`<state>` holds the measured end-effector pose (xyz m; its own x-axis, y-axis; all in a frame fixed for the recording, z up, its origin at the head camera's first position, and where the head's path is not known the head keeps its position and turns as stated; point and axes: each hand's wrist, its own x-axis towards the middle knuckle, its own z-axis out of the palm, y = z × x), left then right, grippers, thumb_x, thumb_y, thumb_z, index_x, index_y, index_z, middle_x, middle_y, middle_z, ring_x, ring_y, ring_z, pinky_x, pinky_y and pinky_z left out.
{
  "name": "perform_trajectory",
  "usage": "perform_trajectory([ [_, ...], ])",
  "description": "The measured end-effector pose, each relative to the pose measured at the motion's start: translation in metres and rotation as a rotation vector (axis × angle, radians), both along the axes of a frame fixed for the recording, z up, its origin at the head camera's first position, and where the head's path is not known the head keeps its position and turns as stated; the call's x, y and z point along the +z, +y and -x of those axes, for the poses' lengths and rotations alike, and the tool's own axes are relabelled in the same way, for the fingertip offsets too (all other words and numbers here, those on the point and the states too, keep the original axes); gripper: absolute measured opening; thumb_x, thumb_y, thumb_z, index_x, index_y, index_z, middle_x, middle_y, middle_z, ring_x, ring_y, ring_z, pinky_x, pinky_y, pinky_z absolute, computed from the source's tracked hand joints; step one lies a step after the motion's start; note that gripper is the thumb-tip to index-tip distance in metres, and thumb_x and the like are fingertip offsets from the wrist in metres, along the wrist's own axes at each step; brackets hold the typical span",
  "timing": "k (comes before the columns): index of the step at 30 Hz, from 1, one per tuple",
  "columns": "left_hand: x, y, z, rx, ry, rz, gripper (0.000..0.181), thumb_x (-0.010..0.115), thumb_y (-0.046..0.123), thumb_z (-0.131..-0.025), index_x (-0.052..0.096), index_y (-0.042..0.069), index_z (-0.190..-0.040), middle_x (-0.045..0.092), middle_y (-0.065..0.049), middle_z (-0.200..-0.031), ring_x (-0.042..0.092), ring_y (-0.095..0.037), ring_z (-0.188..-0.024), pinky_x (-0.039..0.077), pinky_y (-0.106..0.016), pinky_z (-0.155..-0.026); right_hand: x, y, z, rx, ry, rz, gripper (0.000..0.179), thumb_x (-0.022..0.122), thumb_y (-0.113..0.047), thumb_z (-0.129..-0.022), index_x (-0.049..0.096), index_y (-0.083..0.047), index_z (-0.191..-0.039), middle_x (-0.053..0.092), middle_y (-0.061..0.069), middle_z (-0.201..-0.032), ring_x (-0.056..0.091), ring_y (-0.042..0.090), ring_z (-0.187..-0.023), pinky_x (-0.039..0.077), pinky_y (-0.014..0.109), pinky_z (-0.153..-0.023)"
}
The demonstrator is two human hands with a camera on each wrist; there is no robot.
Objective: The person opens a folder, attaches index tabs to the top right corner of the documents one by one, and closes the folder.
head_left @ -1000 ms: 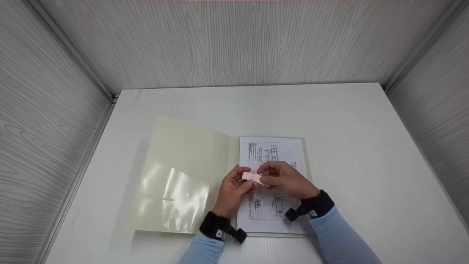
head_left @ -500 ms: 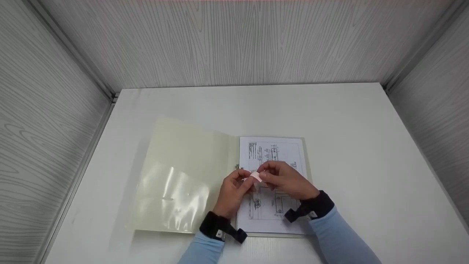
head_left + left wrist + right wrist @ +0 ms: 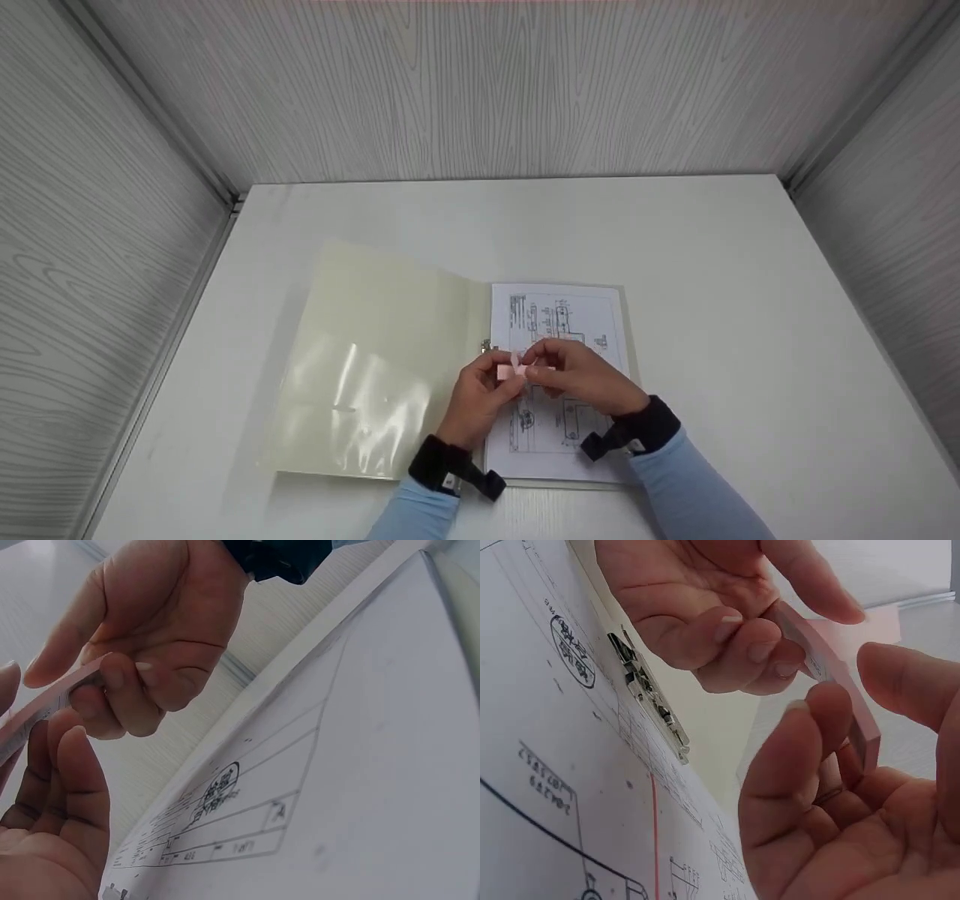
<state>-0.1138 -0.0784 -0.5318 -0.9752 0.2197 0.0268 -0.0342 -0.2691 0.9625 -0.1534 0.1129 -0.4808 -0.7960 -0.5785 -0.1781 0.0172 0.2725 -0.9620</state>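
A small pink pad of sticky notes (image 3: 506, 373) is held between both hands, over the open file folder (image 3: 375, 322). My left hand (image 3: 474, 397) pinches the pad's left end. At its right end, my right hand (image 3: 592, 379) grips with thumb and fingers. A thin pink sheet (image 3: 874, 626) stands away from the pad's face in the right wrist view, and a narrow pink piece sticks up between the hands in the head view. Seen edge-on, the pad's thickness shows in the left wrist view. Some fingertips are hidden behind it.
Printed drawing sheets (image 3: 555, 457) lie in the folder's right side under the hands. A metal clip (image 3: 649, 694) sits along the folder's spine. The folder's glossy cover lies spread to the left on the white table (image 3: 720, 315), enclosed by wood-grain panels (image 3: 480, 90).
The pink paper lay flat between the hands, then bent into a curl. Now the pad is level with a sheet lifted from it. Both hands have moved only slightly.
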Motion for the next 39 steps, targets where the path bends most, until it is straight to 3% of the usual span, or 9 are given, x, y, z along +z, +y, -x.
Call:
perform_trajectory([
  [6,-0.001,-0.001,0.000,-0.019,0.057,0.029,0.033,0.077,0.011,-0.081,0.060,0.000,-0.108,0.057,-0.012,-0.111,0.057,-0.022,-0.093,0.049,-0.026,-0.077,0.019,-0.007,-0.010,-0.003,0.002,-0.047,0.006,0.065,-0.009,-0.089,0.064,-0.005,-0.093,0.054,0.001,-0.072,0.047,0.014,-0.060,0.038,0.023,-0.054],
  [20,-0.004,-0.001,0.000,0.003,0.063,0.029,0.026,0.076,0.003,-0.080,0.062,0.002,-0.102,0.058,-0.014,-0.107,0.058,-0.023,-0.091,0.050,-0.026,-0.076,0.018,-0.009,-0.009,-0.019,-0.026,-0.047,0.009,0.065,-0.013,-0.090,0.064,-0.004,-0.093,0.050,-0.002,-0.071,0.045,0.014,-0.059,0.036,0.024,-0.053],
  [25,-0.001,-0.001,0.000,0.030,0.082,0.031,0.026,0.077,0.004,-0.079,0.062,-0.002,-0.100,0.059,-0.009,-0.101,0.056,-0.021,-0.086,0.047,-0.024,-0.071,0.011,-0.007,-0.006,-0.023,-0.026,-0.061,0.013,0.064,-0.017,-0.092,0.064,-0.004,-0.093,0.049,-0.001,-0.069,0.045,0.013,-0.057,0.036,0.023,-0.051],
  [32,-0.005,-0.001,0.001,0.042,0.148,-0.004,0.024,0.074,0.001,-0.081,0.061,-0.005,-0.101,0.056,-0.019,-0.103,0.054,-0.021,-0.090,0.044,-0.023,-0.073,-0.016,-0.002,0.004,-0.013,-0.014,-0.083,0.020,0.067,-0.028,-0.090,0.065,-0.008,-0.092,0.046,-0.001,-0.064,0.043,0.014,-0.054,0.034,0.025,-0.048],
  [39,-0.004,-0.001,0.002,0.076,0.126,0.018,0.026,0.075,0.003,-0.081,0.063,-0.004,-0.102,0.061,-0.021,-0.105,0.059,-0.022,-0.093,0.049,-0.026,-0.075,-0.024,0.002,0.008,-0.003,-0.012,-0.095,0.023,0.067,-0.034,-0.088,0.066,-0.011,-0.091,0.047,-0.001,-0.064,0.043,0.013,-0.052,0.034,0.024,-0.046],
])
